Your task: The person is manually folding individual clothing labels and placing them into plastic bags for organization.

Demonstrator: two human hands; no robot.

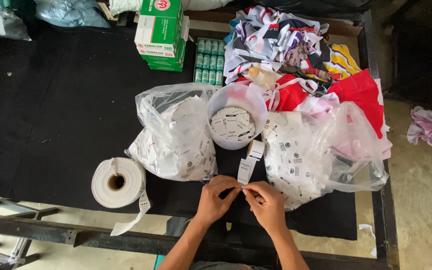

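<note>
Head view: both hands meet at the near edge of the table [51, 100], over the black cloth; left hand [215, 199] and right hand [266, 202] are pinched narrow on the free end of a label strip [246, 171]; fingertips touching or nearly so, right at the strip's lower end.

The strip runs up from the fingers to a small roll [255, 149] standing just below the tub [237, 116]; the tub is white, round and holds loose cut labels.

Left bag [173, 132] and right bag [321, 150], both clear plastic and stuffed with printed labels, flank the tub and touch it; the hands sit between the two bags.

Big roll [118, 182] of white tape lies well to the left, tail hanging off the table edge; neither hand is near it.

Far side: fabric pile [296, 55], green-white boxes [162, 32], a pack of green spools [209, 61]; untouched.

Judgement: step in hand looks like separating one label off the strip end, by tear or fold; can't tell which, fingers hide the seam.

Next move would call for a clean split at the label boundary with the strip kept taut and the small roll not tipping, then a short reach up to the tub.
</note>
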